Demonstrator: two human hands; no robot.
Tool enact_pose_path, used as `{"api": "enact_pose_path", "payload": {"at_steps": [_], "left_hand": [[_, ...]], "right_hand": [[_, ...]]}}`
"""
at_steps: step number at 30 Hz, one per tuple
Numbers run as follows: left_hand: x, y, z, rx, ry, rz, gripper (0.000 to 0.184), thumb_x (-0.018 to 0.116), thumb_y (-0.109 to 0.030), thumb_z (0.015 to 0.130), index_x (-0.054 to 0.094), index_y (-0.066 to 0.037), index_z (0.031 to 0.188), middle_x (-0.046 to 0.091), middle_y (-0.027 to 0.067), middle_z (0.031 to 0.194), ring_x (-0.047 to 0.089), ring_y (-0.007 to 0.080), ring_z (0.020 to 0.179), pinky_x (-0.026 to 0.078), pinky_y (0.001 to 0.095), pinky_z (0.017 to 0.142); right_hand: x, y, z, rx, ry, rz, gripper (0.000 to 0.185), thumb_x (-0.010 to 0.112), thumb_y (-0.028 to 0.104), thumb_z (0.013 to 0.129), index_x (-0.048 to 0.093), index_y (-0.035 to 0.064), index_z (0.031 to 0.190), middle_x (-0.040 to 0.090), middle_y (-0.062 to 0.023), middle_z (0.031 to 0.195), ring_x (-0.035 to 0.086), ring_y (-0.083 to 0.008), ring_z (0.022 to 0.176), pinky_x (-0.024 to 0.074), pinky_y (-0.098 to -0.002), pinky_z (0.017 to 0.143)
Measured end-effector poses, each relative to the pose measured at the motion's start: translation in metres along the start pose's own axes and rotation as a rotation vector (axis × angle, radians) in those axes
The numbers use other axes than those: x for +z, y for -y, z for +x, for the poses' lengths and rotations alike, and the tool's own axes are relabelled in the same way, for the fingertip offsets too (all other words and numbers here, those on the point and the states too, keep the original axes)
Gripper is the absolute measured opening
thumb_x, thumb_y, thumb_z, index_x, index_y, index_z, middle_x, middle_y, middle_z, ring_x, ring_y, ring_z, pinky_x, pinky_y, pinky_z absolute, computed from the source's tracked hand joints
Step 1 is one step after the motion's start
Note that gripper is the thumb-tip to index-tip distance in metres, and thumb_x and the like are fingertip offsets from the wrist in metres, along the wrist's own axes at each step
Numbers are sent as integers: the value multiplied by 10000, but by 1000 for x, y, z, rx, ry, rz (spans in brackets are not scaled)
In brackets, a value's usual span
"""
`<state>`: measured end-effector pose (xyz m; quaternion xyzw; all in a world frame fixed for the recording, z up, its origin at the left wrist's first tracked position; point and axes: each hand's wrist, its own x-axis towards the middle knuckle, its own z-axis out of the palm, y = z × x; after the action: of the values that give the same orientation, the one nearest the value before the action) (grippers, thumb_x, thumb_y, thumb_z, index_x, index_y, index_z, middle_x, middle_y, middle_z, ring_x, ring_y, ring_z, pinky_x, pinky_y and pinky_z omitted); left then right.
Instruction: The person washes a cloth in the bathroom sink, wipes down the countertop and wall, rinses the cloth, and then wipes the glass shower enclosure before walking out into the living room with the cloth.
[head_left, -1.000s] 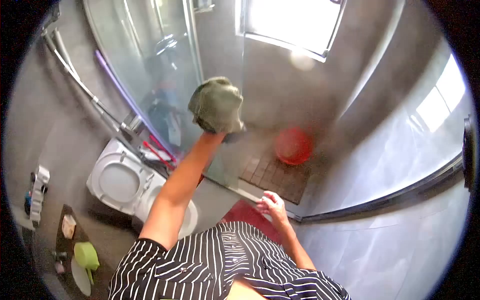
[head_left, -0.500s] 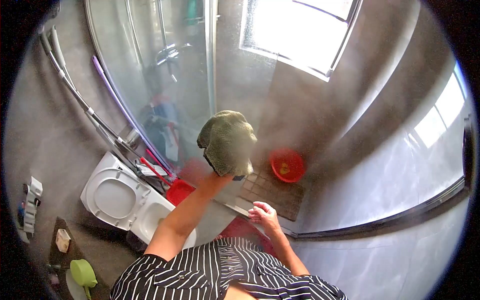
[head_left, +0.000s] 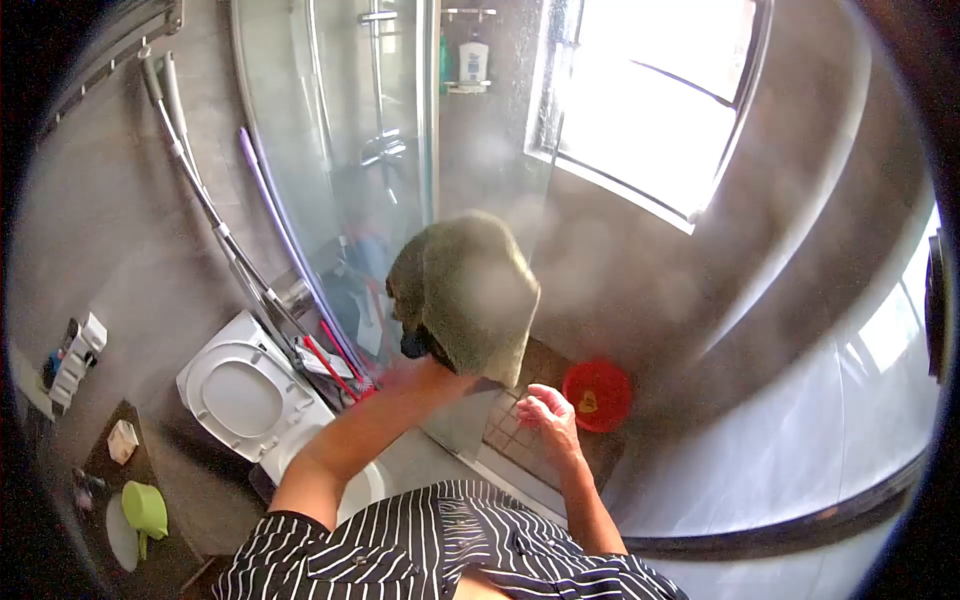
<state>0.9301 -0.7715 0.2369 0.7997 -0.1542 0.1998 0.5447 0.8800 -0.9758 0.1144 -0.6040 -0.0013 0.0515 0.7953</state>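
Note:
An olive-green cloth (head_left: pixel 475 290) is draped over my left hand, which reaches forward and up beside the glass shower panel (head_left: pixel 330 190). The cloth hides the fingers; only my left wrist (head_left: pixel 435 375) and forearm show below it. Whether the cloth touches the glass I cannot tell. My right hand (head_left: pixel 553 418) hangs lower and to the right, its fingers loosely bent with nothing visible in them. Behind it, on the shower floor, sits a red basin (head_left: pixel 600 395) with something small and yellowish inside.
A white toilet (head_left: pixel 240 395) with its lid raised stands at the left. Mop poles (head_left: pixel 205 195) and a purple pole (head_left: pixel 270 195) lean by the glass. A green dipper (head_left: pixel 145 508) lies at lower left. A bright window (head_left: pixel 650 90) and a bottle (head_left: pixel 473 62) are ahead.
My view has shifted, so the room appears farther right and the shower shelf shows. The cloth now hangs wider and slightly farther right. My right hand has risen a little, nearer the cloth.

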Motion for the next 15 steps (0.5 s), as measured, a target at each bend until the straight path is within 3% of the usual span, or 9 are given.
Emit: {"api": "enact_pose_path", "payload": {"at_steps": [4,8,11,15], "left_hand": [[-10,-38,102,182,-194,72,553,612,-344,761,470,-71,1221,483,146,1227,447,295,1161,359,405,960],[-23,-51,184,165,-248,137,543,607,-333,762,473,-73,1220,486,143,1227,449,295,1159,359,407,964],[-14,-46,182,159,-224,171,536,603,-324,762,476,-75,1219,488,141,1227,452,294,1158,358,408,967],[12,-38,105,212,-152,180,526,598,-313,763,479,-77,1218,490,139,1228,455,293,1157,358,409,971]], "right_hand": [[-19,-8,9,42,58,-90,316,591,159,863,530,13,1136,641,-88,900,611,-128,733,513,-263,670],[-32,-7,13,95,91,-87,306,594,151,861,536,4,1122,642,-93,887,613,-133,730,515,-261,662],[-39,-13,15,133,76,-47,300,594,149,862,537,4,1118,644,-96,884,616,-136,721,517,-262,652],[-44,-37,16,193,73,-50,297,598,149,863,538,6,1115,645,-101,883,618,-137,710,519,-264,648]]}}
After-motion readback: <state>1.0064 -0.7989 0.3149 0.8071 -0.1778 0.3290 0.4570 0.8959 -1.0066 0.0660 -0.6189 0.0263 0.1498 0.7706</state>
